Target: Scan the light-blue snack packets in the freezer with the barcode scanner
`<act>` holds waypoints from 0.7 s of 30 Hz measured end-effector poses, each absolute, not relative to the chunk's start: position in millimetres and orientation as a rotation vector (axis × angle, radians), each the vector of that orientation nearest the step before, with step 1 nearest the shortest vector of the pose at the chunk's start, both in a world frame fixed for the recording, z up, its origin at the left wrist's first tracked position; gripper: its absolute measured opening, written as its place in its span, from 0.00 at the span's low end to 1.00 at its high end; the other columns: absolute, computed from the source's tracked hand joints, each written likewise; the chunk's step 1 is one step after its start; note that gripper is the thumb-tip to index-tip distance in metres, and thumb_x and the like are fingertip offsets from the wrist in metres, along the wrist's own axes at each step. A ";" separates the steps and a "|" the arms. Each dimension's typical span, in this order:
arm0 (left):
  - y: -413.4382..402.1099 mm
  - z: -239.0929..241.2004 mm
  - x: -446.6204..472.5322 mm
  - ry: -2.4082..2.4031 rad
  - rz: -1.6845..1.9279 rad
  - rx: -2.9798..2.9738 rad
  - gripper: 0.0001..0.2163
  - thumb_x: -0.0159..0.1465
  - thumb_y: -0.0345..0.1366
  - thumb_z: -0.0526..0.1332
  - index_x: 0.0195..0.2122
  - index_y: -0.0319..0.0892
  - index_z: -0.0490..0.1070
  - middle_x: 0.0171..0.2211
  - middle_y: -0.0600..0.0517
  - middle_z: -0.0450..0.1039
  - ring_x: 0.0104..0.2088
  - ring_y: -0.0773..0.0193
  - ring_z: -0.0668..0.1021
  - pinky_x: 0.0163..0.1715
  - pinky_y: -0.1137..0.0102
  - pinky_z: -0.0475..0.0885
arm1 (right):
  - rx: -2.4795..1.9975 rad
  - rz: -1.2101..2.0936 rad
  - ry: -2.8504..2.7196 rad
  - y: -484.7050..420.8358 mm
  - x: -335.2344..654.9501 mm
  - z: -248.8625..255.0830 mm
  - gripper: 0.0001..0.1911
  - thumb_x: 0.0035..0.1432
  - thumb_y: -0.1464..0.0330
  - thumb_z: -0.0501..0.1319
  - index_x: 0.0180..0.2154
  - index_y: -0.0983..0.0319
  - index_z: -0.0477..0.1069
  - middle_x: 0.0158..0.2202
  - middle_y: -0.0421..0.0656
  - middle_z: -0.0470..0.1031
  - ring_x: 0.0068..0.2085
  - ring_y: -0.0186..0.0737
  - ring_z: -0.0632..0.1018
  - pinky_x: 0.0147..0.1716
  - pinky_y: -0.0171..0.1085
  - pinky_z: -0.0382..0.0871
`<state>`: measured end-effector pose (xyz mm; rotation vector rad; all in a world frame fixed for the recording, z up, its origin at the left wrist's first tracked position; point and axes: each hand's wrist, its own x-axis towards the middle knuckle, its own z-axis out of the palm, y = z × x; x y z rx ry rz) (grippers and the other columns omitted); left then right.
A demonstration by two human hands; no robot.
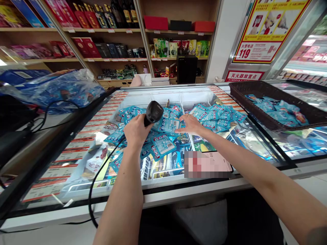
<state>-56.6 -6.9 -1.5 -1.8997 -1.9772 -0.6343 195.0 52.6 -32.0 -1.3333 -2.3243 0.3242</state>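
Observation:
My left hand [136,131] is closed around a black handheld barcode scanner [154,111], its head tilted over a heap of blue snack packets [133,112]. My right hand [190,124] has its fingers spread at the right edge of one blue packet [166,126], whose printed barcode faces up. Below the scanner another packet [163,145] lies with its barcode showing. To the right of my right hand is a second heap of blue packets [219,115]. All of these rest on the glass top of a chest freezer [84,149].
A phone [217,161] lies near the freezer's front edge, under my right forearm. The scanner's black cable [95,180] loops down at left. A brown basket [270,119] with blue packets stands at right, and a plastic-wrapped bundle [63,90] at left. Stocked shelves [107,30] line the back.

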 end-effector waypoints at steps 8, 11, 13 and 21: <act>-7.5 -0.2 -48.2 -1.897 -0.611 -1.997 0.18 0.62 0.49 0.57 0.47 0.45 0.70 0.44 0.47 0.77 0.45 0.52 0.77 0.30 0.67 0.62 | -1.233 0.691 -1.989 61.5 227.7 -41.1 0.21 0.56 0.51 0.62 0.42 0.60 0.71 0.43 0.47 0.78 0.41 0.41 0.78 0.42 0.42 0.71; -7.5 -0.3 -46.3 -1.885 -0.600 -2.008 0.18 0.62 0.49 0.57 0.47 0.45 0.70 0.44 0.47 0.77 0.44 0.51 0.77 0.30 0.67 0.60 | -1.236 0.542 -2.165 57.3 222.0 -36.4 0.29 0.55 0.44 0.59 0.46 0.59 0.73 0.44 0.47 0.78 0.46 0.45 0.77 0.47 0.45 0.69; -7.3 -0.8 -45.9 -1.889 -0.593 -1.997 0.18 0.62 0.49 0.57 0.47 0.45 0.70 0.44 0.46 0.77 0.45 0.51 0.77 0.30 0.67 0.60 | -1.262 0.394 -2.288 53.8 213.3 -33.0 0.34 0.52 0.41 0.59 0.49 0.57 0.74 0.48 0.48 0.76 0.52 0.50 0.74 0.52 0.49 0.65; -4.8 -3.5 -45.7 -1.878 -0.544 -2.010 0.18 0.62 0.48 0.57 0.48 0.44 0.70 0.44 0.46 0.77 0.45 0.51 0.77 0.30 0.67 0.60 | -1.353 0.312 -2.277 48.6 192.2 -33.8 0.42 0.43 0.37 0.62 0.53 0.56 0.71 0.52 0.50 0.71 0.56 0.56 0.68 0.53 0.52 0.62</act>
